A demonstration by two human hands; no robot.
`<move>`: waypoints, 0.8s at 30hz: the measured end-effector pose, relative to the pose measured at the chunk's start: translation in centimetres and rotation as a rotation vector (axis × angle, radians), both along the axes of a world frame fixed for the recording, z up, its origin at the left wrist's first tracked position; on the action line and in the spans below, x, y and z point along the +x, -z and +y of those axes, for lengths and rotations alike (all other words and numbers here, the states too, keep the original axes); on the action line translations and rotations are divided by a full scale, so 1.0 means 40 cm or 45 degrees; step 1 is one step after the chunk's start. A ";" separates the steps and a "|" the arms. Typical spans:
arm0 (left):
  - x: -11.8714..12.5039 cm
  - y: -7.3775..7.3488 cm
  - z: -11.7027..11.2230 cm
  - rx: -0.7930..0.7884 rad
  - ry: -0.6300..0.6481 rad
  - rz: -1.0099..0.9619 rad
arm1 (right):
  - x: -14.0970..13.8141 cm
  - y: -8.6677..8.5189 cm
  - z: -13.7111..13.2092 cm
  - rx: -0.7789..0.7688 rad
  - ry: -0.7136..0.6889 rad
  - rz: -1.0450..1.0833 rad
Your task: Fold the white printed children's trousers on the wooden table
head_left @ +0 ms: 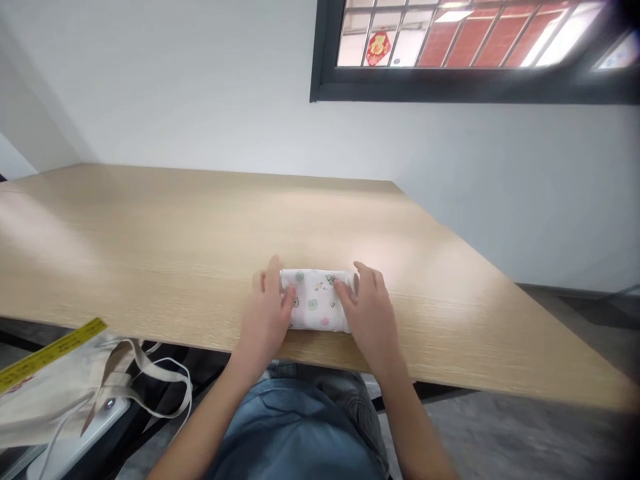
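Cloth bundle sits clasped between left hand and right hand at tabletop edge; slack grip could unfold it.

"What does the person have on?"
"Blue denim, paler over the middle, darker and creased higher up."
"And the arms?"
"Uncovered all the way down to the left hand and the right hand."
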State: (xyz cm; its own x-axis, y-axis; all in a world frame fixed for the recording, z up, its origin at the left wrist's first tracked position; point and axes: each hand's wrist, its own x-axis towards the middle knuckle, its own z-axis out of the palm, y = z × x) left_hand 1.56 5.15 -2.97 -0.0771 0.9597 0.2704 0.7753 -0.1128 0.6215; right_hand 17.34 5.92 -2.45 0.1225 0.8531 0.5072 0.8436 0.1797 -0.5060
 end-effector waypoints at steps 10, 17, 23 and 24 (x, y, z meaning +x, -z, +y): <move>-0.022 0.034 -0.020 -0.050 0.045 0.395 | 0.040 0.014 -0.050 -0.181 -0.167 -0.260; -0.089 -0.016 0.015 -0.074 0.094 0.149 | 0.053 0.007 -0.185 -0.036 -0.187 -0.010; -0.032 -0.087 0.108 -0.072 0.546 0.222 | -0.043 0.044 -0.206 -0.027 -0.346 -0.094; -0.028 -0.088 0.106 -0.114 0.567 0.221 | -0.039 0.047 -0.188 -0.036 -0.304 -0.115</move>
